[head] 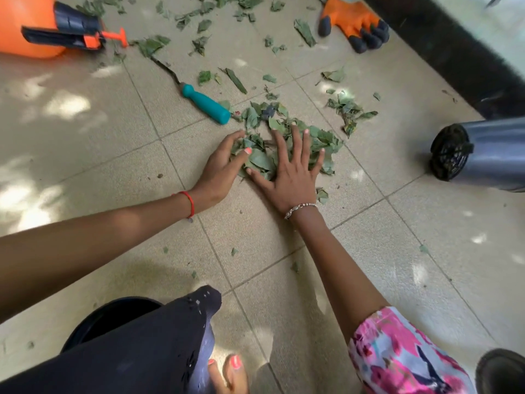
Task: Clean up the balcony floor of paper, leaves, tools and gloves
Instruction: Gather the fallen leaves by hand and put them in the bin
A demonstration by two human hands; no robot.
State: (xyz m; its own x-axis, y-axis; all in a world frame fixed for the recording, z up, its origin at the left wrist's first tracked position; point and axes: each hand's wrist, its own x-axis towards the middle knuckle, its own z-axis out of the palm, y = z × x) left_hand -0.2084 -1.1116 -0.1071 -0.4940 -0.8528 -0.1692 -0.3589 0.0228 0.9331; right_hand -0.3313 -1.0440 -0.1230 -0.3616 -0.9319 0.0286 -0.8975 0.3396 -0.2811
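Note:
A small heap of torn green leaves (321, 139) lies on the beige tiled floor in the middle of the view. My left hand (220, 166) cups the heap's left side, fingers curved against the leaves. Flat on top of the heap presses my right hand (292, 169), fingers spread and straight. Just beyond the heap lies a hand tool with a teal handle (206, 104) and a dark metal shaft. More leaf scraps (235, 81) are scattered further back. An orange glove with dark fingertips (355, 22) lies at the top right.
An orange pressure sprayer (25, 27) lies on its side at the top left. A grey plant pot (483, 155) lies tipped over at the right edge. A dark wall base (454, 46) runs along the top right. My knee and foot fill the bottom.

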